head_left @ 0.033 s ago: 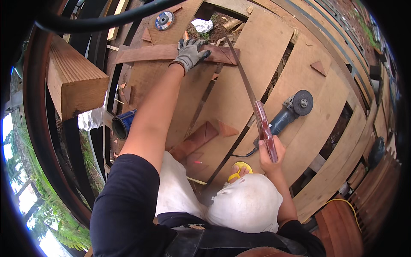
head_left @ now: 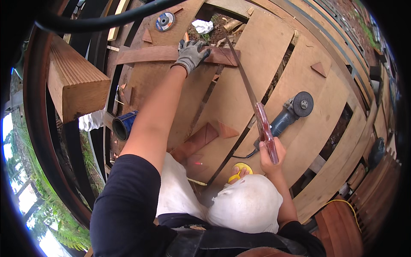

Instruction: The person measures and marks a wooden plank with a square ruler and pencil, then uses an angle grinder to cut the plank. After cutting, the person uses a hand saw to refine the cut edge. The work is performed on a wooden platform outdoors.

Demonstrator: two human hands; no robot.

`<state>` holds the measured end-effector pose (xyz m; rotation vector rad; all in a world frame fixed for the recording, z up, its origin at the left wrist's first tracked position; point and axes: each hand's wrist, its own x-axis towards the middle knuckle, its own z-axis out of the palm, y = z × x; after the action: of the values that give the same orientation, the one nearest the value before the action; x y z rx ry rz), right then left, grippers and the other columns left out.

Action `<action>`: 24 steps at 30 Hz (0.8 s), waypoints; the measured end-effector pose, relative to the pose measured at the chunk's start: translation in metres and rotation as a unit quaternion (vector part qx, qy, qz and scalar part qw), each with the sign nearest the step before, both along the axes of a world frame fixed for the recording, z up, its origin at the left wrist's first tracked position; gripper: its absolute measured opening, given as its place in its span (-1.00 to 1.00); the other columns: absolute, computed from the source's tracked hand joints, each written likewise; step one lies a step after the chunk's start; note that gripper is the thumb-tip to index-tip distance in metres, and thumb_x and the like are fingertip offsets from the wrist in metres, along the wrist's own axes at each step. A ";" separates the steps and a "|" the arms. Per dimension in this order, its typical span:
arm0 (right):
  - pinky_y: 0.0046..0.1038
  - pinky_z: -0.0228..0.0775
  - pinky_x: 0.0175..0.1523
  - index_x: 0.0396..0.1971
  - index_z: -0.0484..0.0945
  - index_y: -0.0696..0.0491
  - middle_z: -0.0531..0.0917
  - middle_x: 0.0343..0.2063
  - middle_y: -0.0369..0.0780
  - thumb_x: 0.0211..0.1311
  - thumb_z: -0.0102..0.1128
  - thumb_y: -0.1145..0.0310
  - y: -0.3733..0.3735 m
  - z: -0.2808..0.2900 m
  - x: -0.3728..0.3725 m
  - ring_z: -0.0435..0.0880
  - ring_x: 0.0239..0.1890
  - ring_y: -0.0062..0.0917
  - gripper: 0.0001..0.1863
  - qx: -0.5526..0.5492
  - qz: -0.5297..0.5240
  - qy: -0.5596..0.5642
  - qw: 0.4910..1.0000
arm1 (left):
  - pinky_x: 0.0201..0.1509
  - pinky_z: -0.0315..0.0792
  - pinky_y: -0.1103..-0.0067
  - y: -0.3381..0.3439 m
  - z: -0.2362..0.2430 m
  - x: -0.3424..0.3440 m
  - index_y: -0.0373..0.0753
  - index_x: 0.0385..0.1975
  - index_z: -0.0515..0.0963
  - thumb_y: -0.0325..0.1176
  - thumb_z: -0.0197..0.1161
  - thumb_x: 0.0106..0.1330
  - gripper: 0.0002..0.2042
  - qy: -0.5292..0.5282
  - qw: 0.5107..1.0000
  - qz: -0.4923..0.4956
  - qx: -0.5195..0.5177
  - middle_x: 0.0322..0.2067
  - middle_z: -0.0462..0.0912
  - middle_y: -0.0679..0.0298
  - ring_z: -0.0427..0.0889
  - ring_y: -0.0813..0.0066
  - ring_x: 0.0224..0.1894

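My left hand (head_left: 191, 55), in a grey and black work glove, grips a narrow reddish-brown wooden board (head_left: 147, 55) from above, its fingers over the far edge. A dark slanting line crosses the board near its right end. Bare, my right hand (head_left: 274, 155) is wrapped round the brown wooden handle of a handsaw (head_left: 245, 79). The saw's long blade runs up and away to the left, passing at the board's right end. Whether its teeth touch the wood I cannot tell.
Right of the saw, an angle grinder (head_left: 291, 112) lies on the planks (head_left: 239, 107), which have gaps between them. A dark blue can (head_left: 124, 124) stands left of my forearm, below a thick timber beam (head_left: 75, 85). Triangular offcuts (head_left: 228, 129) and a cutting disc (head_left: 165, 21) lie around.
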<state>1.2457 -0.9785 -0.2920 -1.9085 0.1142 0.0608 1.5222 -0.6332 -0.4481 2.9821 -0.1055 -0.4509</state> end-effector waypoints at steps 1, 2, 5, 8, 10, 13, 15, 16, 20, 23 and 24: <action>-0.47 0.27 -0.52 -0.48 0.52 0.14 0.49 -0.70 -0.27 0.16 0.28 0.59 -0.003 -0.003 0.001 0.45 -0.68 -0.59 -0.89 -0.012 0.004 -0.008 1.000 | 0.58 -0.18 0.05 -0.011 0.004 0.006 0.02 0.29 0.49 0.18 -0.03 0.41 -0.43 0.006 0.999 0.028 0.013 0.29 0.50 0.15 0.27 0.14 0.46; -0.48 0.27 -0.52 -0.48 0.52 0.14 0.49 -0.70 -0.26 0.15 0.28 0.60 -0.006 -0.007 0.002 0.46 -0.68 -0.59 -0.89 -0.025 0.009 -0.015 1.000 | 0.57 -0.17 0.05 -0.024 0.009 0.013 0.02 0.26 0.52 0.16 -0.04 0.42 -0.46 0.012 0.998 0.057 0.026 0.25 0.55 0.15 0.30 0.14 0.44; -0.47 0.27 -0.53 -0.48 0.52 0.14 0.49 -0.70 -0.26 0.15 0.29 0.60 -0.006 0.000 0.006 0.47 -0.68 -0.57 -0.89 -0.050 0.008 -0.013 0.999 | 0.56 -0.13 0.06 -0.044 0.006 0.012 0.01 0.07 0.67 0.09 -0.05 0.45 -0.54 -0.052 0.991 0.113 0.042 0.12 0.67 0.19 0.46 0.11 0.31; -0.46 0.27 -0.53 -0.48 0.53 0.14 0.49 -0.69 -0.26 0.15 0.31 0.58 -0.010 0.022 0.018 0.48 -0.68 -0.55 -0.88 -0.074 0.022 0.015 0.997 | 0.55 -0.12 0.08 -0.040 0.004 0.004 0.01 -0.07 0.74 0.08 -0.03 0.43 -0.56 -0.113 0.987 0.112 0.037 0.06 0.70 0.20 0.48 0.11 0.27; -0.45 0.27 -0.52 -0.47 0.53 0.14 0.49 -0.69 -0.25 0.16 0.33 0.57 -0.016 0.033 0.026 0.49 -0.68 -0.54 -0.88 -0.092 0.036 0.025 0.995 | 0.54 -0.11 0.08 -0.040 0.006 0.004 0.01 -0.07 0.73 0.07 -0.02 0.41 -0.57 -0.108 0.988 0.110 0.019 0.02 0.71 0.22 0.48 0.13 0.25; -0.45 0.28 -0.50 -0.47 0.54 0.13 0.50 -0.69 -0.25 0.16 0.34 0.56 -0.021 0.041 0.035 0.49 -0.66 -0.53 -0.88 -0.108 0.056 0.026 0.992 | 0.52 -0.07 0.09 -0.036 0.003 0.000 0.02 -0.11 0.74 0.04 0.01 0.40 -0.60 -0.129 0.988 0.084 0.009 -0.03 0.73 0.26 0.50 0.18 0.19; -0.45 0.29 -0.49 -0.46 0.55 0.14 0.50 -0.69 -0.24 0.16 0.35 0.56 -0.022 0.043 0.036 0.50 -0.65 -0.53 -0.89 -0.125 0.071 0.026 0.989 | 0.51 -0.04 0.12 -0.035 0.003 -0.006 0.02 -0.12 0.75 0.02 0.01 0.41 -0.62 -0.151 0.987 0.055 0.027 -0.04 0.73 0.29 0.53 0.23 0.17; -0.45 0.29 -0.49 -0.45 0.56 0.14 0.50 -0.68 -0.24 0.16 0.34 0.57 -0.020 0.043 0.037 0.50 -0.65 -0.52 -0.89 -0.122 0.068 0.032 0.990 | 0.52 -0.06 0.13 -0.038 0.009 -0.008 0.01 -0.13 0.75 0.02 0.04 0.40 -0.63 -0.129 0.990 0.061 0.018 -0.03 0.73 0.30 0.53 0.22 0.19; -0.45 0.30 -0.49 -0.44 0.57 0.15 0.51 -0.67 -0.23 0.15 0.34 0.58 -0.009 0.049 0.047 0.50 -0.66 -0.51 -0.91 -0.100 0.059 0.058 0.992 | 0.52 -0.08 0.07 -0.036 0.010 0.003 -0.03 -0.22 0.78 0.07 0.01 0.38 -0.57 -0.083 0.993 0.084 0.014 -0.05 0.74 0.23 0.53 0.17 0.19; -0.44 0.30 -0.50 -0.44 0.57 0.15 0.52 -0.66 -0.21 0.14 0.34 0.59 -0.008 0.050 0.052 0.50 -0.67 -0.47 -0.90 -0.093 0.060 0.052 0.993 | 0.51 -0.05 0.07 -0.045 0.010 0.013 -0.04 -0.24 0.79 0.10 -0.01 0.37 -0.54 -0.011 0.991 0.124 0.038 -0.08 0.76 0.21 0.55 0.16 0.18; -0.44 0.30 -0.50 -0.44 0.57 0.14 0.52 -0.65 -0.20 0.13 0.35 0.59 -0.009 0.050 0.055 0.50 -0.67 -0.45 -0.90 -0.093 0.064 0.045 0.993 | 0.50 -0.04 0.07 -0.047 0.010 0.016 -0.04 -0.24 0.79 0.11 -0.02 0.37 -0.53 -0.017 0.991 0.129 0.036 -0.10 0.77 0.21 0.55 0.16 0.18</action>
<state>1.3005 -0.9876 -0.2424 -2.0980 0.0596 0.2298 1.5380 -0.6806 -0.4376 3.0155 0.2971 -0.3789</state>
